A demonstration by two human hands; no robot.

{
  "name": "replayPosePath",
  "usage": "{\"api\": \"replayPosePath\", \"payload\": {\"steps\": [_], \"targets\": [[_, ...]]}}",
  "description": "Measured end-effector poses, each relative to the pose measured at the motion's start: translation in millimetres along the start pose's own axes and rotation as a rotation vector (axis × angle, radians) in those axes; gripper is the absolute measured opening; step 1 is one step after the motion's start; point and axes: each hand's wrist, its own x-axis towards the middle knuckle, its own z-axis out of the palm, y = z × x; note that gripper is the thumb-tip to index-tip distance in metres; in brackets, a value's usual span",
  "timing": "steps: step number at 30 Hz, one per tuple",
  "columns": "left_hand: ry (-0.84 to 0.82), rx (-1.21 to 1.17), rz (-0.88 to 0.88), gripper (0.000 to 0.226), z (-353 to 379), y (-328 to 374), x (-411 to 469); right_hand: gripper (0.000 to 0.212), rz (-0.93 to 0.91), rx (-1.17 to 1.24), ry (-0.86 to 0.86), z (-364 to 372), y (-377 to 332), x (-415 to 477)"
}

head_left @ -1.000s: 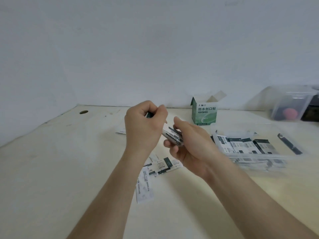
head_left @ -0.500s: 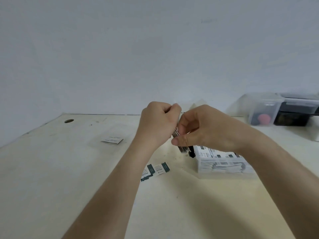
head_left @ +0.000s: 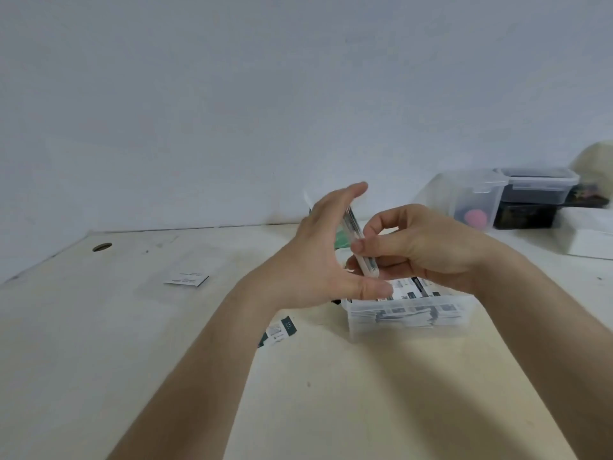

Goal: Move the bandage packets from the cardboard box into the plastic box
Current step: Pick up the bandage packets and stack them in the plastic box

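Note:
A stack of bandage packets (head_left: 354, 225) stands on edge above the clear plastic box (head_left: 409, 316). My right hand (head_left: 426, 247) pinches the stack near its lower end between thumb and fingers. With fingers straight, my left hand (head_left: 315, 260) lies flat against the stack's left side, thumb stretched out below. Several packets lie inside the plastic box. The green cardboard box (head_left: 341, 237) is almost wholly hidden behind my left hand. Two loose packets (head_left: 281, 329) lie on the table left of the plastic box, and another packet (head_left: 186, 279) lies further left.
A clear container (head_left: 477, 200) with a pink object inside stands at the back right beside a dark lidded container (head_left: 534, 187). A white box (head_left: 592, 242) sits at the right edge. The table has a round hole (head_left: 102, 247) at far left.
My left hand has opened from a curled grip to flat fingers against the stack. The stack has turned more upright above the plastic box, and the view has shifted left.

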Motion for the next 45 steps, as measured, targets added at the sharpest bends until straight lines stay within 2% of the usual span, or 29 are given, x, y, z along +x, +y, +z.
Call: {"api": "replayPosePath", "payload": {"steps": [2, 6, 9, 11, 12, 14, 15, 19, 25, 29, 33, 37, 41, 45], "targets": [[0.003, 0.094, 0.054, 0.104, 10, 1, 3, 0.02, 0.018, 0.039, -0.033, -3, 2, 0], [0.122, 0.134, 0.107, 0.074, 25, 0, 14, 0.019, 0.042, 0.065, -0.026, -8, 8, 2], [0.046, 0.079, 0.069, 0.085, 26, -6, 18, 0.018, 0.068, 0.041, 0.018, -13, 11, 2], [0.051, -0.019, 0.015, 0.083, 20, -12, 18, 0.018, 0.11, -0.143, 0.101, -19, 13, 3], [0.093, -0.014, 0.004, 0.069, 16, -17, 18, 0.02, 0.145, -0.287, 0.147, -23, 14, 5], [0.124, 0.189, -0.02, 0.032, 10, -26, 19, 0.024, 0.215, -0.586, 0.187, -28, 18, 9], [0.071, 0.294, -0.044, 0.026, 11, -28, 19, 0.027, 0.247, -0.714, 0.179, -29, 20, 12], [-0.202, 0.494, -0.207, 0.031, 23, -27, 13, 0.03, 0.337, -0.993, 0.171, -22, 28, 24], [-0.22, 0.604, -0.201, 0.033, 25, -29, 15, 0.033, 0.327, -1.235, 0.191, -5, 27, 32], [-0.204, 0.603, -0.183, 0.03, 25, -31, 16, 0.035, 0.321, -1.275, 0.193, 4, 27, 38], [-0.182, 0.594, -0.172, 0.033, 25, -32, 16, 0.039, 0.355, -1.185, 0.206, 3, 27, 43], [-0.179, 0.591, -0.169, 0.036, 25, -34, 15, 0.028, 0.363, -1.08, 0.269, -6, 32, 48], [-0.172, 0.584, -0.163, 0.037, 25, -35, 16, 0.018, 0.385, -0.945, 0.251, -8, 33, 49], [-0.161, 0.575, -0.155, 0.035, 24, -35, 15, 0.021, 0.393, -0.853, 0.247, -10, 32, 48]]}}
